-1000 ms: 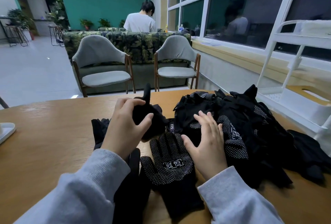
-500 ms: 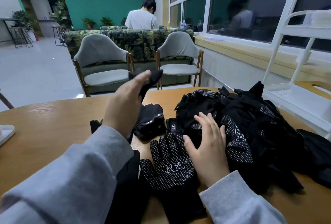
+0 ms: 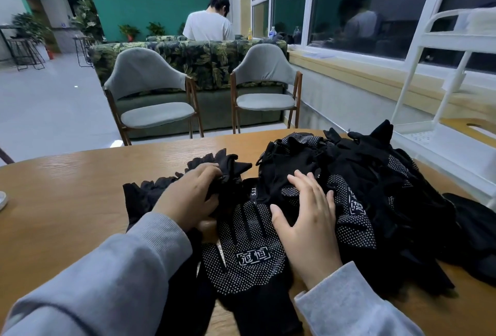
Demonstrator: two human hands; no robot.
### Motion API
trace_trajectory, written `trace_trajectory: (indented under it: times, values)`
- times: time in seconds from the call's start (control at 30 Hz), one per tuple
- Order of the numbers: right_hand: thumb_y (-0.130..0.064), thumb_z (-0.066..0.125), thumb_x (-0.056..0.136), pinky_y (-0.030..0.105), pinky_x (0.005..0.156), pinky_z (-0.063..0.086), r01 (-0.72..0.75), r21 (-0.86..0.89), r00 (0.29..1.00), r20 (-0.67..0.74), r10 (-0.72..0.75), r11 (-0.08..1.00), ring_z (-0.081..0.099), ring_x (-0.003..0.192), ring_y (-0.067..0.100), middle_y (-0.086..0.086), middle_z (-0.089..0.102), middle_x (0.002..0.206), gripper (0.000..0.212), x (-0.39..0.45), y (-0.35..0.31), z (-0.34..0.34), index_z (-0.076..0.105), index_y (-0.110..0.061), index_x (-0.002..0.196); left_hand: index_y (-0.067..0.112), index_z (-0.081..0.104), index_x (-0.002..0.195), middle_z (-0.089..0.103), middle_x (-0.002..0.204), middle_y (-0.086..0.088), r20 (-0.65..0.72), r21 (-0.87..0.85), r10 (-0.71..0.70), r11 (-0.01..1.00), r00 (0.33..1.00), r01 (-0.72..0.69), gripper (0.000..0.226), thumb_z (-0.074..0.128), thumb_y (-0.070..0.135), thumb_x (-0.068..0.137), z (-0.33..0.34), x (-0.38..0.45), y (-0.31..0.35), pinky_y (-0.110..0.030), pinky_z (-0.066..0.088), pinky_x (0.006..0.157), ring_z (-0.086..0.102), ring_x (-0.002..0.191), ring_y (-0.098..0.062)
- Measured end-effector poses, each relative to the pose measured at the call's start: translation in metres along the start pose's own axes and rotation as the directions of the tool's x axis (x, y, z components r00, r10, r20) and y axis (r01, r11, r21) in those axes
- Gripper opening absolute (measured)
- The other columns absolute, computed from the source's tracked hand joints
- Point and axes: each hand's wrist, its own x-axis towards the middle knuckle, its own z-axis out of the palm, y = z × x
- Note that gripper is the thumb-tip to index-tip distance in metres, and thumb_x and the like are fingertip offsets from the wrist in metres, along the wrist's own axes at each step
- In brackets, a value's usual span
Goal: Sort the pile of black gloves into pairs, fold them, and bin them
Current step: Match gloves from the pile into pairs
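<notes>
1. The wooden worktop (image 3: pixel 67 190) carries everything; all places below are given relative to the pile of black gloves (image 3: pixel 362 188), which is heaped at its right side, against the white rack (image 3: pixel 429 72).
2. The pile is judged light, soft and limp. Cuffs and fingers are tangled together, so a glove pulled out by a fingertip would likely drag its neighbours along; a cuff is the better place to take hold.
3. The dotted glove (image 3: pixel 247 249) is laid flat just left of the pile's near edge, palm up, with a white printed label. Its rubbery dots are expected to cling, not slide, and it could be lifted by the plain knitted cuff nearest the person.
4. The crumpled plain glove (image 3: pixel 225 172) lies just left of the pile, beyond the dotted glove. It seems thin and floppy, and will need flattening before any fold holds.
5. The right hand (image 3: pixel 306 217) is spread flat, fingers straight, pressed on the pile's left edge; nothing is gripped.
6. The left hand (image 3: pixel 188 196) is curled round the crumpled plain glove, bunched fabric being held in its fingers.
</notes>
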Motion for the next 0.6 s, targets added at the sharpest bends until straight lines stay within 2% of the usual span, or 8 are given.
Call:
trace_trajectory:
  times: [0.1,0.17,0.27,0.33,0.43,0.5,0.6]
  values:
    - [-0.045,0.043,0.08,0.044,0.112,0.01,-0.009,0.0,1.0,0.005,0.009,1.0,0.035,0.135,0.018,0.002,0.05,0.136,0.053,-0.001,0.0,-0.001,0.052,-0.016,0.124,0.018,0.069,0.107,0.065,0.106,-0.002,-0.067,0.061,0.047,0.997,0.997,-0.042,0.031,0.062,0.015,0.077,-0.004,0.005,-0.003,-0.039,0.056,0.064,0.064,0.086,-0.028]
    - [-0.045,0.042,0.08,0.044,0.112,0.01,-0.013,0.004,1.0,0.011,0.013,1.0,0.035,0.135,0.018,0.001,0.05,0.136,0.053,-0.001,0.0,-0.001,0.052,-0.016,0.124,0.018,0.071,0.107,0.065,0.093,-0.006,-0.163,0.046,0.014,0.999,0.987,-0.006,0.032,0.059,0.012,0.078,-0.006,0.011,-0.002,-0.039,0.055,0.056,0.063,0.073,-0.03]
    - [-0.043,0.043,0.08,0.045,0.111,0.012,-0.002,0.0,1.0,0.004,0.002,1.0,0.037,0.133,0.018,0.001,0.051,0.135,0.05,-0.001,0.0,0.0,0.053,-0.017,0.122,0.011,0.069,0.112,0.065,0.09,-0.013,-0.337,-0.004,-0.138,0.989,0.931,0.145,0.034,0.059,0.007,0.08,-0.011,0.015,0.009,-0.037,0.053,0.059,0.061,0.073,-0.032]
    - [-0.041,0.044,0.08,0.046,0.11,0.014,0.011,-0.015,1.0,-0.007,-0.011,1.0,0.037,0.132,0.018,0.002,0.053,0.133,0.047,-0.002,0.001,0.001,0.055,-0.017,0.119,0.008,0.068,0.113,0.064,0.093,-0.016,-0.363,-0.01,-0.164,0.985,0.917,0.172,0.036,0.067,0.0,0.078,-0.007,0.016,0.014,-0.036,0.051,0.062,0.061,0.076,-0.033]
    - [-0.035,0.043,0.079,0.046,0.11,0.017,0.026,-0.023,1.0,-0.013,-0.027,0.999,0.035,0.131,0.016,0.004,0.055,0.131,0.04,-0.004,0.002,0.001,0.062,-0.017,0.11,0.007,0.068,0.111,0.063,0.091,-0.015,-0.205,0.088,-0.017,0.995,0.979,0.035,0.047,0.074,-0.01,0.068,0.011,0.007,0.012,-0.04,0.057,0.06,0.062,0.075,-0.033]
    - [-0.031,0.042,0.079,0.045,0.109,0.02,0.046,-0.033,0.999,-0.027,-0.047,0.998,0.035,0.13,0.016,0.006,0.057,0.128,0.036,-0.005,0.002,0.0,0.065,-0.017,0.102,0.01,0.062,0.121,0.063,0.103,-0.014,-0.014,0.066,0.012,0.998,1.0,-0.011,0.047,0.069,-0.004,0.077,0.016,0.003,0.015,-0.043,0.055,0.077,0.061,0.091,-0.034]
    - [-0.023,0.042,0.079,0.035,0.112,0.023,0.091,-0.033,0.993,-0.071,-0.093,0.995,0.039,0.127,0.018,0.007,0.06,0.123,0.03,-0.006,0.001,-0.006,0.067,-0.015,0.093,0.023,0.032,0.145,0.046,0.14,-0.001,0.189,0.105,-0.104,0.991,0.977,0.085,0.048,0.044,0.022,0.098,0.014,0.0,0.021,-0.04,0.032,0.108,0.039,0.13,-0.022]
